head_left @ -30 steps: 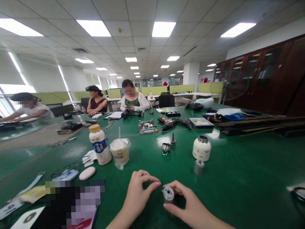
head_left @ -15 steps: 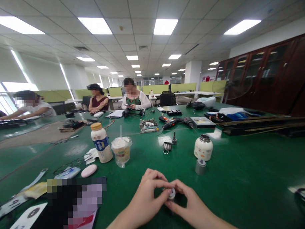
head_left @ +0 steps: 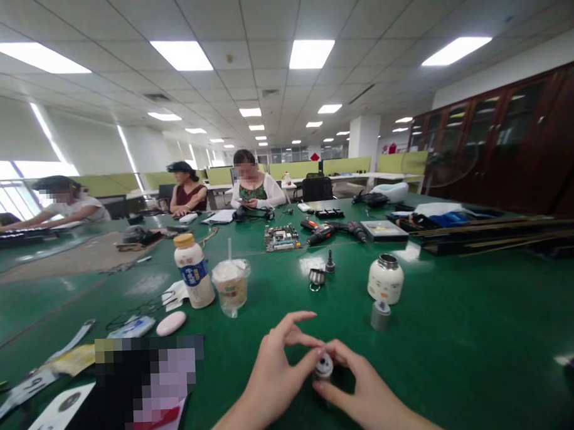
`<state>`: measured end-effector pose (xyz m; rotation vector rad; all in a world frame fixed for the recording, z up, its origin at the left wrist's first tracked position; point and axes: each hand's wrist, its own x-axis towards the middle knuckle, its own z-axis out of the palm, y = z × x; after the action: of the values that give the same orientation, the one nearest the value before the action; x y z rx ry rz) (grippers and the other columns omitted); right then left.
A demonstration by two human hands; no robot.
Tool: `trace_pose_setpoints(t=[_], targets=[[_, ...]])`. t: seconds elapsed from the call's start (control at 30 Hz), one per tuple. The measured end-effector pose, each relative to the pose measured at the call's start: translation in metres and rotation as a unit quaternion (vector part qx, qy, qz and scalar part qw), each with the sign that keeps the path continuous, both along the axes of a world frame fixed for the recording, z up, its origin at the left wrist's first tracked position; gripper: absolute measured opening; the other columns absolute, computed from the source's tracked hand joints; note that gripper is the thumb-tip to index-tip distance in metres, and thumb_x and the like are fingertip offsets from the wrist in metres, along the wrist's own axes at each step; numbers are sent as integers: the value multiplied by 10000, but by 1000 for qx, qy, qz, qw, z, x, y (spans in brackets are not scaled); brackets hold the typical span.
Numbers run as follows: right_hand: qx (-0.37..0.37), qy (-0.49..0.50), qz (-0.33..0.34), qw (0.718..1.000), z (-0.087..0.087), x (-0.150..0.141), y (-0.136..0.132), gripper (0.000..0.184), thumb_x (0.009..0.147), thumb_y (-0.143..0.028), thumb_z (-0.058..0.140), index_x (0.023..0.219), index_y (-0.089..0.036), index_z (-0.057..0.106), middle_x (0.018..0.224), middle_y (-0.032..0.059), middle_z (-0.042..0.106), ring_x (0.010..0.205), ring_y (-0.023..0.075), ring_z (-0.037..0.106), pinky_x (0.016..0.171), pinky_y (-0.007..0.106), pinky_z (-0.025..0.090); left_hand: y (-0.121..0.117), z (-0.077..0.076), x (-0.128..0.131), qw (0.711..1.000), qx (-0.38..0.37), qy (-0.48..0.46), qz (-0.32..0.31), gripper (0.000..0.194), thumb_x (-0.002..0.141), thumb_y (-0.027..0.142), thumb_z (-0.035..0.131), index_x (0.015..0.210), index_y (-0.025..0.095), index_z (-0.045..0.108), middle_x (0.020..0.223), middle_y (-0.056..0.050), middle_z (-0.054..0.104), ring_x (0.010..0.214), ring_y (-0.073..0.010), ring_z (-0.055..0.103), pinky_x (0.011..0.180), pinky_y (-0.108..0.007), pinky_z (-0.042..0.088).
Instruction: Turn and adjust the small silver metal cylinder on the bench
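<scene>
A small silver metal cylinder (head_left: pixel 323 368) with a round, holed top stands between my hands, low in the middle of the view. My right hand (head_left: pixel 356 388) grips its side between thumb and fingers. At its upper rim, the thumb and a finger of my left hand (head_left: pixel 278 366) close on it, while the index finger points away above. The cylinder's lower part is partly behind my right thumb. Beyond my right hand stands a similar grey metal cylinder (head_left: pixel 380 317), in front of a cream bottle (head_left: pixel 386 280) with an uncovered mouth.
Farther off on the green table (head_left: pixel 460 334) are a small metal cup (head_left: pixel 316 277), a dark stepped metal part (head_left: pixel 330 263), a circuit board (head_left: pixel 282 238) and power drills (head_left: pixel 323 232). At left stand a milk bottle (head_left: pixel 195 274) and a plastic drink cup (head_left: pixel 232 289). People sit opposite.
My left index finger has lifted and straightened away from the cylinder, showing more of its top. The view has shifted slightly; the other table items stay in place.
</scene>
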<state>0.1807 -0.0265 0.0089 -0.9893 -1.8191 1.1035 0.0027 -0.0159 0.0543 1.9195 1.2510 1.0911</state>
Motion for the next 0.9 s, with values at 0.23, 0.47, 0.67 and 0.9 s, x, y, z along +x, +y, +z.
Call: trace_pose_setpoints(t=[0.23,0.47,0.67,0.9], targets=[[-3,-13,1,1000,3,1,-1,228,814,-247,672,1029,-202,610,1010,39,695,981,226,633,912,348,477,18,-30,-23,996,-47,64,31,387,752,149,700,1113,227,583,897,-20,783,989,-236,669,970,-411,414],[-3,-17,-3,1000,2,2,-1,240,809,-253,679,1032,-201,607,1011,40,695,972,224,637,902,347,481,21,-37,-22,998,-41,37,37,397,753,178,718,1125,234,592,914,-31,779,1018,-250,666,977,-422,416],[6,-19,-6,1000,-1,1,0,221,814,-248,673,1018,-198,604,988,33,693,949,218,637,868,335,481,5,-1,-3,999,-5,-32,8,413,735,253,766,1108,231,589,832,-20,778,1030,-243,646,969,-389,414],[15,-6,-2,1000,-2,0,1,198,825,-254,657,1008,-203,599,992,32,691,945,217,636,856,333,487,-6,-3,3,999,-22,22,-32,400,762,179,696,1142,250,592,956,-28,767,1082,-251,615,981,-397,393]])
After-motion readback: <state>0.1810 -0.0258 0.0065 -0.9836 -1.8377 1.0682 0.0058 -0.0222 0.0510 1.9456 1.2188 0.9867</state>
